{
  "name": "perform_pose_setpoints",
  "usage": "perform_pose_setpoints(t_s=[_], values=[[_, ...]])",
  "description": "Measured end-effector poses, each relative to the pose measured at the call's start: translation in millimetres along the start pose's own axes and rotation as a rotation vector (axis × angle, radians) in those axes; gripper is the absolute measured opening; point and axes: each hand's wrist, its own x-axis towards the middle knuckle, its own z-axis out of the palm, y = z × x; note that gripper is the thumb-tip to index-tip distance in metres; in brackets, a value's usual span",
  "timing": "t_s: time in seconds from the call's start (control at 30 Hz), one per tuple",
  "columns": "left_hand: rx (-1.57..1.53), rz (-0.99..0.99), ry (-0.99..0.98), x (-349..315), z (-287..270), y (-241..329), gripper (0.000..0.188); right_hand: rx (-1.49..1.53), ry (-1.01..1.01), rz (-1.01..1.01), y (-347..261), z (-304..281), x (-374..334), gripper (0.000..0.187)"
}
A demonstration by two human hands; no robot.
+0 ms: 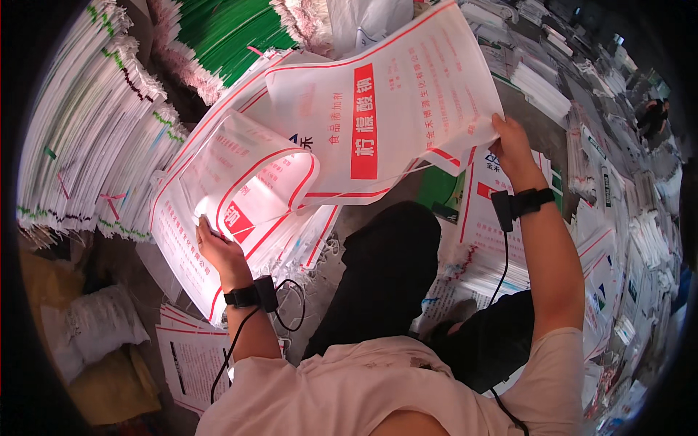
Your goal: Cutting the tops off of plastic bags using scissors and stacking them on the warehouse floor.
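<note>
The right hand (515, 149) pinches the edge of a flat white sack with red print (396, 109), which spreads between and beyond the hands; its fingertips are partly hidden behind the sheet. The left hand (224, 258) grips printed material beside a curled flap (243, 145). The curl covers part of the layers, so whether the flap belongs to the same sack cannot be told, nor how many layers the left hand holds.

Under both, the pile of printed sacks (320, 232) is mostly covered. Left of the left hand stands a tall stack of white sacks (87, 138), cut off at the top; past it, beyond the hands, a green stack (225, 36) is cropped too. Nearer the body, a bulging white bag (105, 327) hides its contents. Right of the right hand, heaped sacks (603, 182) blur toward the rim.
</note>
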Motion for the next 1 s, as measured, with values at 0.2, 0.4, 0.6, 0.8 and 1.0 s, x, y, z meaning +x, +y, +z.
perform_pose_setpoints(t_s=[0.2,0.4,0.6,0.8,1.0], values=[[0.215,0.111,-0.113,12.4,-45.2,-8.2,0.041,0.038,-0.032,0.032,27.0,13.4,-23.6,0.04],[-0.947,-0.628,-0.063,69.1,-85.0,114.1,0.043,0.036,0.039,-0.086,41.4,18.3,-23.0,0.043],[-0.965,-0.408,-0.348,91.5,-90.3,168.8,0.045,-0.064,0.019,-0.201,3.3,47.1,-57.3,0.037],[-0.792,-0.01,-0.848,44.2,-23.7,225.3,0.051,-0.114,-0.132,-0.301,-33.6,99.2,-103.9,0.033],[-0.499,0.24,-1.158,-11.9,6.8,273.7,0.058,-0.286,-0.152,-0.39,-18.5,131.4,-132.5,0.034]])
